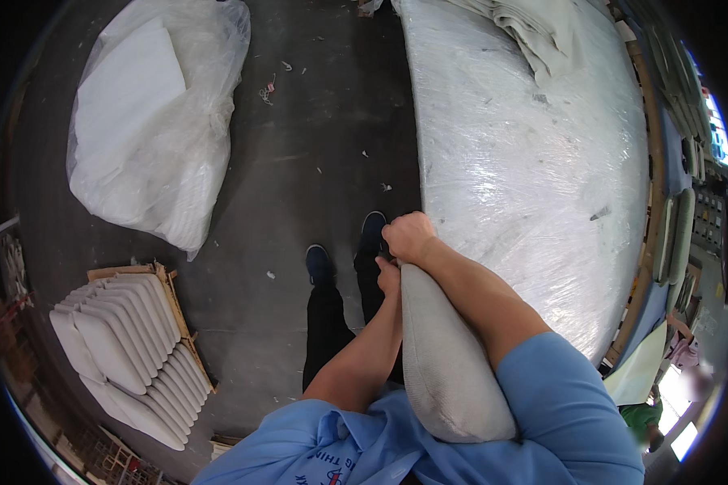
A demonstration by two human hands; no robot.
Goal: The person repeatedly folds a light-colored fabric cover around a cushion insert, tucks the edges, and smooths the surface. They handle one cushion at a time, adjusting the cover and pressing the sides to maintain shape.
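A light grey fabric-covered cushion [453, 364] stands on edge against my body, tucked between my forearms. At its narrow far end, my right hand [410, 236] is closed, with the knuckles up. Just nearer and to the left, my left hand [389, 277] is closed at the same end of the cushion. The fingertips of both hands are mostly hidden, so the exact grip on the fabric does not show. Both hands are beside the left edge of a large table covered in clear plastic film [526, 186].
Folded beige fabric [534, 32] lies on the table's far part. On the left floor are a plastic-wrapped white bundle [162, 137] and a stack of light cushions [129, 331] by a wooden board. Scraps [268, 89] litter the dark floor. Another person in green [643, 416] is at far right.
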